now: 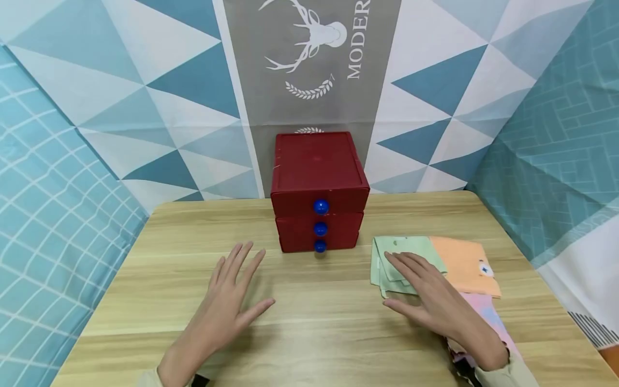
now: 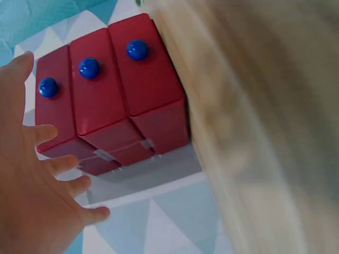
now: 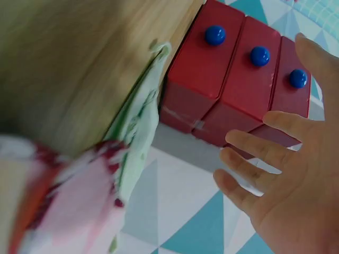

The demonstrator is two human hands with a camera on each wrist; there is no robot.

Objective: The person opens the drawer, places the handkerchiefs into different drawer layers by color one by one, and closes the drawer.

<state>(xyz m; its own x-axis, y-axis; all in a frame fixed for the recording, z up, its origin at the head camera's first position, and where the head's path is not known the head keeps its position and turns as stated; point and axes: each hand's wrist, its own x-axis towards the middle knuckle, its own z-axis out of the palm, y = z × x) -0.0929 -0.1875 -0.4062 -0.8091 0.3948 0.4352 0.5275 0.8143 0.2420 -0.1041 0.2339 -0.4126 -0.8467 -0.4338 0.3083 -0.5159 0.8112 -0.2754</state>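
A dark red chest of three small drawers (image 1: 319, 166) with round blue knobs stands at the back of the table; its drawers look closed. My left hand (image 1: 224, 309) hovers over the table in front and to the left of it, fingers spread, holding nothing. Over on the right, my right hand (image 1: 430, 298) is held above folded cloths, fingers extended and nothing in them. Nearest to it are a green cloth (image 1: 387, 269) and an orange cloth (image 1: 466, 263) with an eye print. A pink-purple cloth (image 1: 486, 309) lies partly hidden under the right forearm.
The wooden table (image 1: 309, 333) ends behind the drawers at a hanging cloth (image 1: 193, 75) with blue and white triangles. Blue checked fabric (image 1: 48, 215) hangs along the left side and teal fabric (image 1: 561, 140) along the right.
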